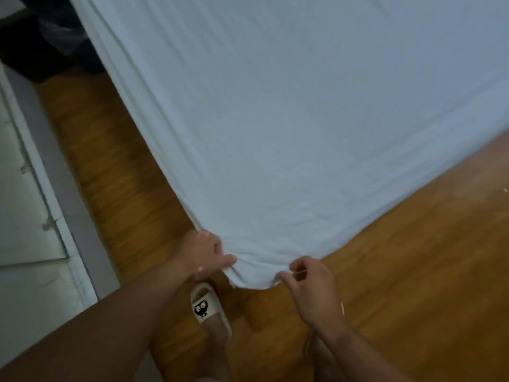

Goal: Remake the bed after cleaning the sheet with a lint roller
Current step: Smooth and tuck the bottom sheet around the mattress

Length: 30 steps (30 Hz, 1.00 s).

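Cream slipper [205, 304] stands at six o'clock on the wood floor [413, 257]. Just beyond it, the left hand [202, 256] grips the white sheet [289, 119] at its corner hem, and the right hand [311, 279] pinches that hem alongside. The sheet spreads toward one o'clock. An uneven tug could skew it or slip the hem free.

No lettering, number or brand name is legible anywhere in the view. The sole printed mark is a black cartoon face [200, 310] with two round white eyes, borne on the strap of the cream rubber slipper [212, 312] on the wooden floor [413, 271].
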Tool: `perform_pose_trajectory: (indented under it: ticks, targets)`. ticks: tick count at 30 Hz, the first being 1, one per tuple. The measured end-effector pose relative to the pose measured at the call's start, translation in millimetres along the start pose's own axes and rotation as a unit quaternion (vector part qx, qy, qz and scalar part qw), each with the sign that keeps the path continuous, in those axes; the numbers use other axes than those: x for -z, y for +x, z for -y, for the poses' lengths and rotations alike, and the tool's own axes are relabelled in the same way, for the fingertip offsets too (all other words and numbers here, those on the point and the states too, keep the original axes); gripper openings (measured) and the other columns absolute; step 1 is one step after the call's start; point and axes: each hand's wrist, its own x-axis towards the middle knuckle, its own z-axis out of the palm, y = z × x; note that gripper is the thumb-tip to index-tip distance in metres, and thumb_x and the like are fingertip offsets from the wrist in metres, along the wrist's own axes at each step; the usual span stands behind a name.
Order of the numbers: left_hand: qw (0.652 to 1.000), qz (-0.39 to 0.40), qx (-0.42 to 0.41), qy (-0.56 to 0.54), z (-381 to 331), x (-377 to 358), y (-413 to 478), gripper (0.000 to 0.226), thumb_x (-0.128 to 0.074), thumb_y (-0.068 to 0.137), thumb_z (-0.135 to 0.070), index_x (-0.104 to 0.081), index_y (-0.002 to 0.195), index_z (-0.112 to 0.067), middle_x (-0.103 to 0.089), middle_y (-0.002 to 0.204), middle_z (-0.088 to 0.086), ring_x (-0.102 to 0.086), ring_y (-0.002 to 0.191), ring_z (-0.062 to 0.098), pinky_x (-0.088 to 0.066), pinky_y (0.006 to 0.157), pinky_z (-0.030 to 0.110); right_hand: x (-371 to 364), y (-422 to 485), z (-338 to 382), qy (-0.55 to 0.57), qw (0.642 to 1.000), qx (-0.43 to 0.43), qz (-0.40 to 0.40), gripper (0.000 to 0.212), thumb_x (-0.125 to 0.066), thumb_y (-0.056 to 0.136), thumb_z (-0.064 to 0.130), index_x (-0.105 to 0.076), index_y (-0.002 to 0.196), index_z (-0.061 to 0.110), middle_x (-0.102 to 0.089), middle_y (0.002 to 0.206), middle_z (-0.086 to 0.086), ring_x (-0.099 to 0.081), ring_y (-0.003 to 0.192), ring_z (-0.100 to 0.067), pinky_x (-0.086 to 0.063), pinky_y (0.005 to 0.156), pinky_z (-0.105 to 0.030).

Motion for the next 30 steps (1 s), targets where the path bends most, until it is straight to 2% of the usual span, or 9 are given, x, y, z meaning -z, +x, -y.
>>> perform_pose_trajectory:
  ticks: [3,5,8,12,15,20,24,27,30]
  targets:
    - [0.974,0.114,0.089,-0.176,29.0,-13.3,-1.8,0.053,-0.079,0.070,-0.063,-0.069,0.074,-0.011,-0.069,0.075,0.007,-0.065,0.067,0.022,-0.049,0.054,0.034,-34.2,-9.3,4.8,0.105,0.974,-0.198,0.024,0.042,-0.072,0.077,0.060,-0.065,0.092,0.021,-0.068,0.089,0.006,-0.066,0.084,-0.015,-0.057,0.078,-0.039]
    - [0.929,0.108,0.105,-0.337,32.2,-24.1,3.6,0.038,-0.086,0.076,-0.035,-0.073,0.091,-0.002,-0.071,0.074,0.005,-0.065,0.064,0.019,-0.056,0.056,0.035,-53.6,-12.7,17.4,0.270,0.925,-0.268,0.007,0.035,-0.070,0.088,0.045,-0.067,0.089,0.010,-0.072,0.085,-0.008,-0.071,0.080,-0.023,-0.061,0.076,-0.050]
    - [0.904,0.077,0.112,-0.406,30.9,-37.7,8.9,0.023,-0.081,0.082,-0.015,-0.070,0.085,0.004,-0.072,0.066,0.011,-0.069,0.062,0.022,-0.062,0.071,0.042,-63.0,-16.2,28.8,0.362,0.890,-0.273,-0.048,0.027,-0.070,0.092,0.021,-0.065,0.075,0.002,-0.068,0.065,-0.015,-0.065,0.065,-0.027,-0.060,0.077,-0.053]
    - [0.916,0.077,0.082,-0.386,38.1,-44.4,4.7,0.023,-0.072,0.090,-0.021,-0.071,0.082,0.000,-0.073,0.065,0.010,-0.069,0.058,0.018,-0.057,0.058,0.028,-59.6,-25.8,18.0,0.415,0.877,-0.240,-0.038,0.020,-0.074,0.087,0.010,-0.060,0.078,0.000,-0.065,0.062,-0.014,-0.065,0.066,-0.026,-0.058,0.063,-0.033]
    - [0.944,0.042,0.024,-0.327,48.5,-47.9,-3.0,0.024,-0.071,0.092,-0.028,-0.071,0.079,-0.008,-0.073,0.065,0.002,-0.069,0.057,0.014,-0.055,0.058,0.029,-62.4,-29.6,11.1,0.367,0.910,-0.195,-0.011,0.012,-0.074,0.085,0.000,-0.063,0.083,-0.004,-0.061,0.063,-0.017,-0.067,0.064,-0.021,-0.057,0.062,-0.029]
    - [0.959,0.020,-0.002,-0.283,52.9,-74.9,0.8,0.023,-0.070,0.092,-0.031,-0.071,0.078,-0.013,-0.073,0.065,-0.002,-0.069,0.058,0.014,-0.060,0.070,0.042,-116.6,-51.4,-21.5,0.288,0.919,-0.267,-0.013,0.007,-0.069,0.087,-0.001,-0.067,0.086,0.006,-0.069,0.075,-0.013,-0.068,0.070,-0.025,-0.058,0.077,-0.057]
    - [0.958,0.023,-0.003,-0.287,57.6,-80.7,1.7,0.029,-0.075,0.086,-0.040,-0.072,0.093,-0.012,-0.074,0.074,-0.002,-0.071,0.072,0.017,-0.059,0.069,0.035,-137.6,-45.3,-16.3,0.386,0.893,-0.231,0.004,0.053,-0.077,0.086,0.021,-0.046,0.129,0.028,-0.058,0.118,0.009,-0.062,0.106,-0.018,-0.059,0.085,-0.042]
    - [0.955,0.108,0.020,-0.275,53.9,-105.2,-12.0,0.083,-0.082,0.074,-0.052,-0.051,0.138,-0.009,-0.072,0.107,0.006,-0.068,0.100,0.022,-0.053,0.077,0.030,-142.6,-21.3,-10.7,0.294,0.943,-0.149,-0.037,0.028,-0.080,0.079,0.024,-0.065,0.102,0.020,-0.073,0.088,0.005,-0.070,0.082,-0.015,-0.059,0.074,-0.040]
    - [0.980,0.007,-0.006,-0.197,32.3,-126.0,-0.3,0.042,-0.071,0.086,-0.046,-0.069,0.101,-0.006,-0.072,0.094,0.009,-0.069,0.087,0.025,-0.054,0.072,0.036,-138.9,-7.9,-15.8,0.097,0.987,-0.098,-0.081,0.014,-0.070,0.087,0.025,-0.070,0.078,0.014,-0.071,0.071,0.002,-0.066,0.066,-0.015,-0.051,0.062,-0.034]
